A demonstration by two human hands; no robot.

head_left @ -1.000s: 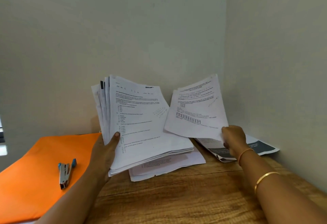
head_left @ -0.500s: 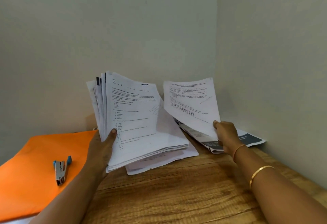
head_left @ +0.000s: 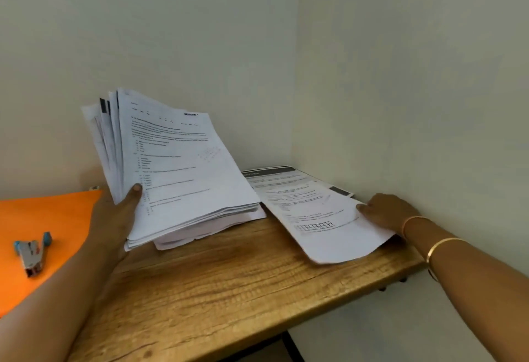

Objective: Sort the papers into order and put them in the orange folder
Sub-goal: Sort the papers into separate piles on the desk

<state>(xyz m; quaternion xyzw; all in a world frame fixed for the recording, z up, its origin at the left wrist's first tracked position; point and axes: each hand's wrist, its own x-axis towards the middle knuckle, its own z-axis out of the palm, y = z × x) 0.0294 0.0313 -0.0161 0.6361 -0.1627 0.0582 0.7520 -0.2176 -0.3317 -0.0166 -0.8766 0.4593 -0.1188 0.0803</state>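
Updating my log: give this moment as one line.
left hand grips paper stack | right hand pinches sheet on right pile | orange folder bears stapler

Office nook: desk (head_left: 229, 290), papers (head_left: 183, 167), stapler (head_left: 33, 253)

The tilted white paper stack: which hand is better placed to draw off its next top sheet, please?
Right, probably. The left hand grips and props the white paper stack. The right hand holds only one printed sheet, over the right-side pile, beside the stack's free edge.
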